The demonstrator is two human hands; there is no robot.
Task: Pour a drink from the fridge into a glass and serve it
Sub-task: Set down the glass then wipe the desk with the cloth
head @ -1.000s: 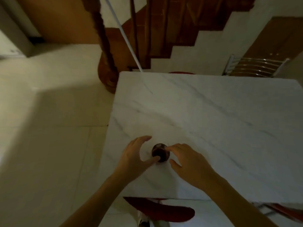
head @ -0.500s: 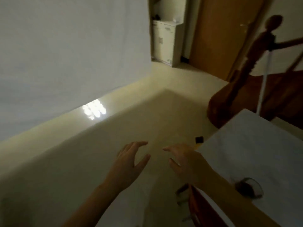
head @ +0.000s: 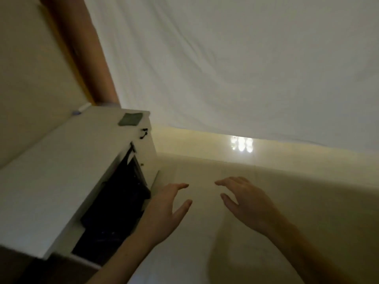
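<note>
My left hand [head: 166, 212] and my right hand [head: 244, 199] are held out in front of me over a pale tiled floor, both empty with fingers spread. To the left of my left hand stands a low white cabinet [head: 51, 177] with its front partly open on a dark inside [head: 117, 210]. I cannot tell whether it is the fridge. The glass and the marble table are out of view.
A white cloth or sheet [head: 235, 64] hangs across the wall ahead. A brown wooden door frame [head: 82, 52] rises behind the cabinet. A small dark flat object [head: 130, 119] lies on the cabinet top. Light glints on the floor [head: 242, 144].
My view has swung left, away from the marble table and the glass of dark drink, past the stairs to the white cabinet. Both hands let go of the glass and stay empty.
</note>
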